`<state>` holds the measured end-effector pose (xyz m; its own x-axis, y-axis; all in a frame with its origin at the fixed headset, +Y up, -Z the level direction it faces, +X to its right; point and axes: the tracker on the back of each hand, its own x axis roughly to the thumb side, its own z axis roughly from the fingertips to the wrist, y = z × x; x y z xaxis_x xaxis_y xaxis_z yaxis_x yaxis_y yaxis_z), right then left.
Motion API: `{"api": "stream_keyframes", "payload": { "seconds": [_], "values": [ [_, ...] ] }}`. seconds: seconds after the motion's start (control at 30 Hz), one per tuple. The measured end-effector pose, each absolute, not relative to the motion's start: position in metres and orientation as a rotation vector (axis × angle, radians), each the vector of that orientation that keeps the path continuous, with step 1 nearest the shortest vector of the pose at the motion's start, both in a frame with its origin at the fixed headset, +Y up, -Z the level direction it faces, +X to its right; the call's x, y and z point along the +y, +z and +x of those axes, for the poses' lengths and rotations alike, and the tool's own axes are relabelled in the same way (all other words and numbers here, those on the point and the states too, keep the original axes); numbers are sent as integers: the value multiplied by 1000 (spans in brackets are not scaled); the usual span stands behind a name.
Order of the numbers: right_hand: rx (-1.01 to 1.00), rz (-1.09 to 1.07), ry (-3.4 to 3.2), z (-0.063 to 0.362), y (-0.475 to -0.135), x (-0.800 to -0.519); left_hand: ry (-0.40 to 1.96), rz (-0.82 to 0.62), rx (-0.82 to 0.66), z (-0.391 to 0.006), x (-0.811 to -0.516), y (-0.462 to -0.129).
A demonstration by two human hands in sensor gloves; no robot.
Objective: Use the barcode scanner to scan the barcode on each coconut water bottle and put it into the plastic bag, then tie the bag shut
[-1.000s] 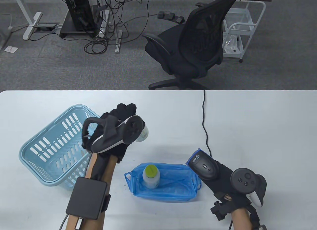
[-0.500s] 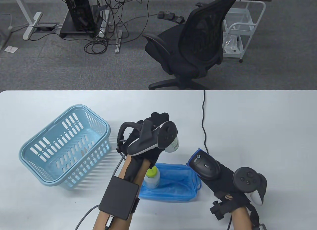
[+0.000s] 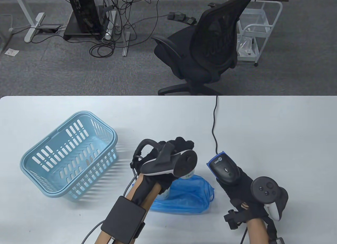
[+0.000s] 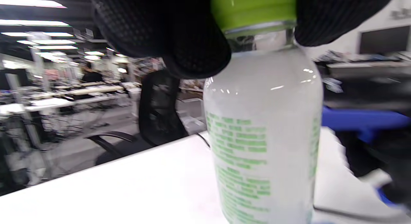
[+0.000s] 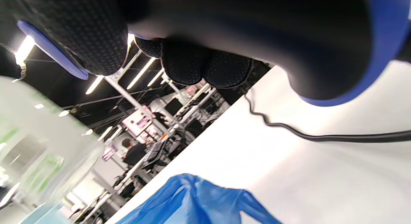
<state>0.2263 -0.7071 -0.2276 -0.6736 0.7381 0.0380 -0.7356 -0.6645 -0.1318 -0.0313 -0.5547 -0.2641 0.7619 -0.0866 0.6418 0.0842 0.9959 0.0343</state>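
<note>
Cloudy-white bottle [image 4: 263, 121], green cap [image 4: 253, 9], green print

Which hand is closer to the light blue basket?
The left hand. It holds a bottle just to the right of the basket, while the right hand, gripping the scanner, is farther right, beyond the blue bag.

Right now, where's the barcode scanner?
In the table view the barcode scanner is in the right hand, right of centre near the table's front edge, just right of the blue plastic bag.
</note>
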Motion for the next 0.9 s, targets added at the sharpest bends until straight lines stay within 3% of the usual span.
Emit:
{"api": "stream_keyframes", "payload": {
  "seconds": [0.2,0.43,0.7,0.9],
  "values": [
    [-159,-100,2282,235,-229,-713,-164,-121,-815,-9,-592,-241],
    [-164,-90,2292,234,-229,-713,-254,-159,-795,0,-634,-248],
    [-149,-87,2293,232,-229,-713,-259,-175,-760,2,-656,-256],
    [-162,-70,2299,231,-228,-712,-220,-225,-697,-4,-656,-250]
  ]
}}
